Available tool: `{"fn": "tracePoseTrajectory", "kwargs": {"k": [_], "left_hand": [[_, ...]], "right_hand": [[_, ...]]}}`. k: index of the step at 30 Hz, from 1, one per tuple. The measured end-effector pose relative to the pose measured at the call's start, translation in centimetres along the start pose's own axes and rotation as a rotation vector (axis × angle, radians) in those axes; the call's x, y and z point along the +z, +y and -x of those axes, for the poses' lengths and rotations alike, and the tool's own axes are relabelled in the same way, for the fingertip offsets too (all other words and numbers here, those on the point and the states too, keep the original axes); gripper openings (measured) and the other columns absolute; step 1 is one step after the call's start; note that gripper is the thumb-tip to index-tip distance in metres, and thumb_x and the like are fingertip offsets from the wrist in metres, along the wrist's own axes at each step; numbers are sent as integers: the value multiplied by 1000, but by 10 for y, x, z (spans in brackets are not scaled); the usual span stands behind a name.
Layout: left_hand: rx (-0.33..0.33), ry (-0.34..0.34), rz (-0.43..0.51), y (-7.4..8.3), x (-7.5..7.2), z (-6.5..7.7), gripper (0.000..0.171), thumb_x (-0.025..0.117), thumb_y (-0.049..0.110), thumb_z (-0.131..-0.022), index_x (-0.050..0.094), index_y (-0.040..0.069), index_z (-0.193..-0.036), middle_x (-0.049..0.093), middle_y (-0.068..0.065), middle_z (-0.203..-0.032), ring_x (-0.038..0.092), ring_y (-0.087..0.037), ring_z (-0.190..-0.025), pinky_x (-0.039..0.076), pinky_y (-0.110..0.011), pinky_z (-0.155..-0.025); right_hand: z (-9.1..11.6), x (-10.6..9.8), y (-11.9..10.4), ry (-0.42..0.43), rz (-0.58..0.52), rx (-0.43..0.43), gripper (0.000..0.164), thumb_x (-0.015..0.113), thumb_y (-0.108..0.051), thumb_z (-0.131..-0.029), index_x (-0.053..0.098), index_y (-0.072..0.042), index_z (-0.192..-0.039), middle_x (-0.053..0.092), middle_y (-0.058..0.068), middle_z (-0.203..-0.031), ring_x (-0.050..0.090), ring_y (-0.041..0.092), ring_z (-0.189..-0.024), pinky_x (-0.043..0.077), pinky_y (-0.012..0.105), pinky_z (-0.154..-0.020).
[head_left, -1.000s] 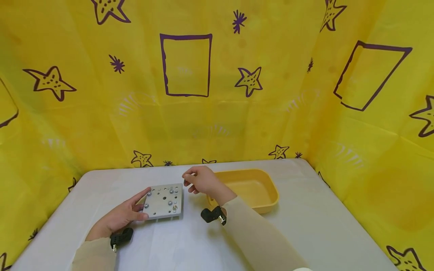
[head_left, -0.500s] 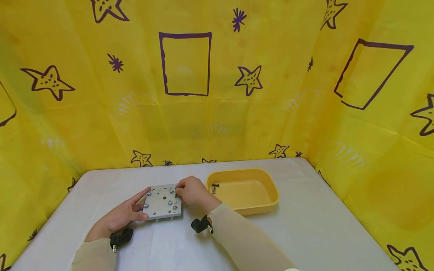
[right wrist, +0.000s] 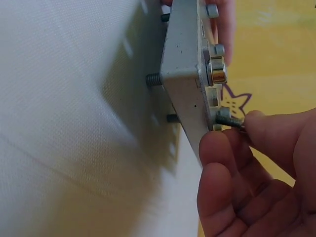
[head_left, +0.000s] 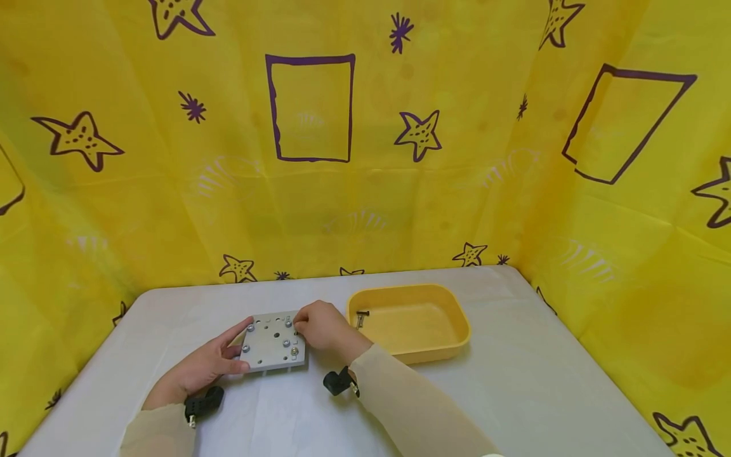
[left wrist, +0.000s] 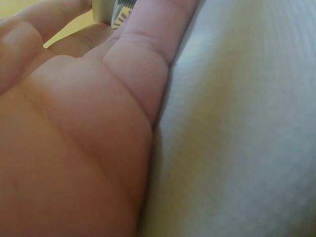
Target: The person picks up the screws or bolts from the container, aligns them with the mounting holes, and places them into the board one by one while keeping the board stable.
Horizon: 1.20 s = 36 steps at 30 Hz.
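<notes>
A pale metal plate (head_left: pixel 265 346) with several holes and bolts stands raised over the white table, threaded bolt ends (right wrist: pixel 154 79) jutting from its underside in the right wrist view. My left hand (head_left: pixel 202 368) grips its left edge, thumb at the near corner and fingers along the far side. At the right edge, my right hand (head_left: pixel 323 327) pinches a dark threaded screw (right wrist: pixel 229 121) between thumb and fingers, its tip right at the plate's top face. A brass-coloured bolt head (right wrist: pixel 217 70) sits close by. In the left wrist view, the palm hides most of the plate.
A yellow tray (head_left: pixel 436 353) stands right of the plate, behind the right forearm, with a few loose screws (head_left: pixel 362 314) at its left end. Yellow patterned cloth (head_left: pixel 377 190) rises behind the white table (head_left: pixel 297 419).
My right hand has come left and down from beside the tray to the plate's right edge, bringing the screw to the top face. The left hand keeps its hold on the plate.
</notes>
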<state>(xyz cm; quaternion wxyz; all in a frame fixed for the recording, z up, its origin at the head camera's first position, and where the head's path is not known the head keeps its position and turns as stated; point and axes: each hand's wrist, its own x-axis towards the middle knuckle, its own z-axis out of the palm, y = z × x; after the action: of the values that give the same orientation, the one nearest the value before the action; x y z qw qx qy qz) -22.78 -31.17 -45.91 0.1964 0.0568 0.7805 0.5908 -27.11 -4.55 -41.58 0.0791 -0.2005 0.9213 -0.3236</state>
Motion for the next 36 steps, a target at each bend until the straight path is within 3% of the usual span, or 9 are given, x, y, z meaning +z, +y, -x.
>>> {"fn": "tracePoseTrajectory", "kwargs": {"k": [6, 13, 18, 21, 25, 28, 32, 36], "left_hand": [[-15, 5, 1, 4, 2, 2, 105, 81, 9, -83, 12, 18, -162, 1, -29, -161, 25, -50, -140, 37, -52, -106], [-15, 18, -19, 4, -1, -1, 106, 83, 12, -81, 14, 20, -162, 3, -28, -162, 26, -49, -140, 33, -56, -108], [-11, 17, -33, 4, -2, -1, 107, 83, 12, -81, 12, 20, -162, 4, -29, -161, 27, -50, -139, 35, -55, -107], [-19, 24, -39, 4, -3, -2, 108, 84, 12, -80, 13, 21, -162, 3, -27, -162, 25, -50, -140, 33, -57, -108], [-27, 35, -42, 4, -3, -1, 109, 85, 14, -79, 14, 24, -162, 3, -25, -163, 25, -50, -140, 30, -58, -109], [-20, 31, -43, 4, -3, 0, 109, 85, 15, -79, 14, 24, -162, 5, -26, -162, 28, -49, -140, 31, -57, -109], [-11, 16, -31, 3, -3, 0, 107, 83, 14, -81, 13, 22, -162, 7, -27, -162, 31, -47, -139, 33, -54, -109], [-6, 9, -20, 1, -1, 0, 105, 82, 13, -83, 13, 20, -162, 6, -28, -161, 30, -47, -139, 33, -53, -109]], "right_hand": [[7, -10, -5, 23, -37, 20, 20, 63, -23, -100, 76, -18, -113, 67, -13, -99, 55, 7, -91, 47, 28, -92], [16, -49, 8, 96, -363, 8, 21, 64, -21, -99, 73, -14, -117, 67, -6, -96, 66, 18, -70, 52, 30, -62], [26, -80, 40, 140, -485, -1, 25, 65, -21, -99, 71, -13, -122, 68, -1, -107, 68, 25, -78, 57, 38, -72], [31, -88, 62, 88, -415, 5, 26, 66, -17, -97, 71, -13, -122, 68, 0, -112, 67, 30, -87, 56, 41, -77], [36, -86, 84, -39, -141, -43, 29, 72, -9, -90, 74, -15, -118, 70, -2, -113, 63, 27, -104, 51, 37, -88], [40, -80, 92, -113, 34, -94, 32, 74, -6, -85, 75, -19, -114, 71, -5, -110, 60, 20, -103, 46, 32, -90], [43, -71, 97, -155, 97, -119, 34, 72, -4, -82, 75, -22, -111, 69, -10, -105, 55, 15, -90, 44, 28, -80], [45, -64, 102, -152, 90, -125, 34, 69, -5, -83, 74, -23, -112, 67, -12, -113, 56, 11, -95, 44, 25, -82]]}}
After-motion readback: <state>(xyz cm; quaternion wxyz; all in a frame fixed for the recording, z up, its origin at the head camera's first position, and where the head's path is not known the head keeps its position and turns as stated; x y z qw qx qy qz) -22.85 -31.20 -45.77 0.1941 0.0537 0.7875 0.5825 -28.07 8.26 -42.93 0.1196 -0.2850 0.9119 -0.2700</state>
